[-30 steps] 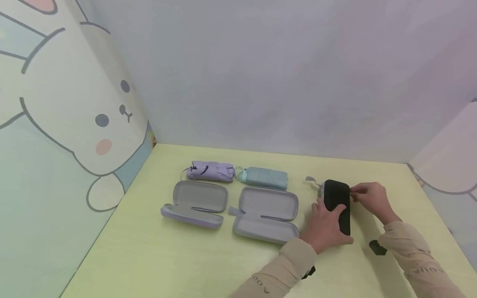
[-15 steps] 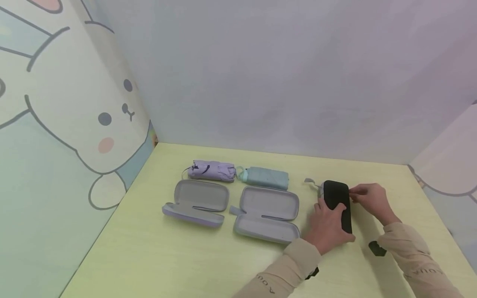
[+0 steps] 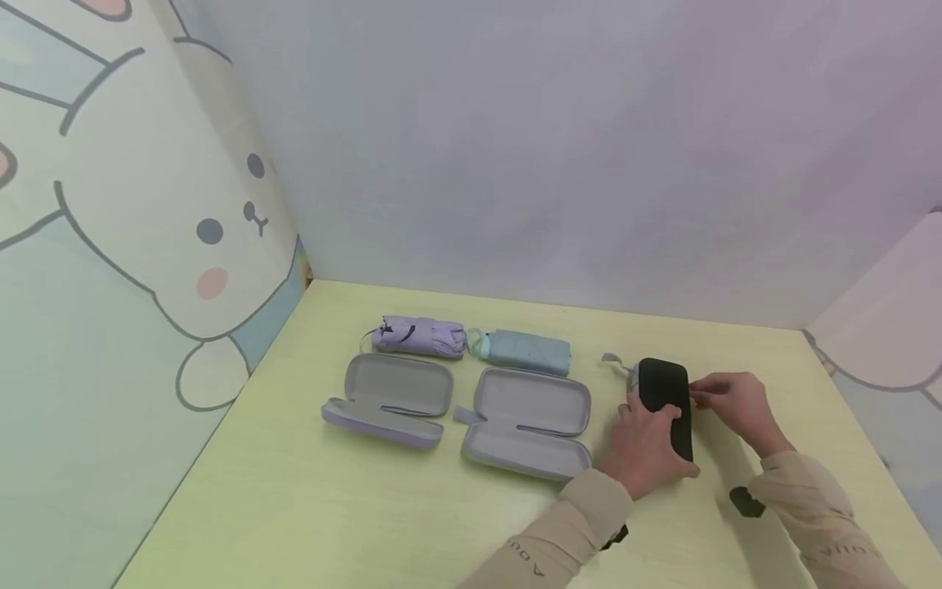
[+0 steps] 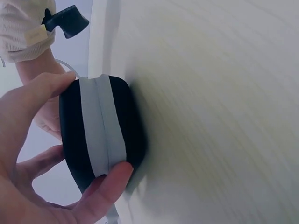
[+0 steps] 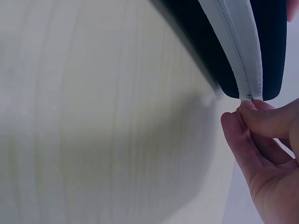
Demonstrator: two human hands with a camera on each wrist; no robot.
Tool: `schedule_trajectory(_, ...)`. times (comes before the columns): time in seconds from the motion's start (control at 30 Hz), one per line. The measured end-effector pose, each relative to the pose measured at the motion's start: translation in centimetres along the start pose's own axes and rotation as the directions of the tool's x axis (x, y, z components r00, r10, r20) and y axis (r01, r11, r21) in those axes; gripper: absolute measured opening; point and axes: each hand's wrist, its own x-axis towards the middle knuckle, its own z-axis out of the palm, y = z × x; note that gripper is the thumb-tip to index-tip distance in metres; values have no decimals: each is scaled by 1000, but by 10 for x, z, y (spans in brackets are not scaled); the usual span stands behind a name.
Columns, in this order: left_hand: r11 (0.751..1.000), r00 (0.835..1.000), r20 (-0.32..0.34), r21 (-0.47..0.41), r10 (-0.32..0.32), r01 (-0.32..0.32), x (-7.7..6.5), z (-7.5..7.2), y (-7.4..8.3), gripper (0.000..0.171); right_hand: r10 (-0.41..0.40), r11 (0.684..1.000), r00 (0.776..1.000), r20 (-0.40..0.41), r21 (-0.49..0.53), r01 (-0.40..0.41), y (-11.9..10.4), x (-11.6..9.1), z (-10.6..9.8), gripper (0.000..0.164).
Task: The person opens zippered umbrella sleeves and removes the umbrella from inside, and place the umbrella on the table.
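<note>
A black zip case [image 3: 664, 386] with a grey zipper band [image 5: 236, 46] lies on the table at the right, its long side running away from me. My left hand [image 3: 646, 448] grips it from the near left, fingers spread over the top and thumb at the near end. In the left wrist view the two halves of the band meet along the zipper line. At the case's far right side my right hand [image 3: 738, 406] pinches the zipper pull; the small slider [image 5: 250, 97] shows just above the fingertips. A grey strap [image 3: 612, 357] sticks out at the case's far left corner.
Two opened hard cases with grey linings stand left of it: a purple one [image 3: 397, 388] and another [image 3: 530, 401] close to my left forearm. Behind them lie a folded purple umbrella [image 3: 419, 337] and a folded blue-green umbrella [image 3: 528, 352]. A wall rises behind the table.
My right hand has slid slightly toward me along the case's right side, still pinching the pull. The left hand keeps its grip, and the other things stay where they were.
</note>
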Motion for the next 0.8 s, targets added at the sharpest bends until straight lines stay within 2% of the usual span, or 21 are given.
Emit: schedule_trajectory(0.8,999,1000,-19,-32,13,-14,2,2,-4,66,-8,1000,1000,-19,11,8,0,-9,2,12)
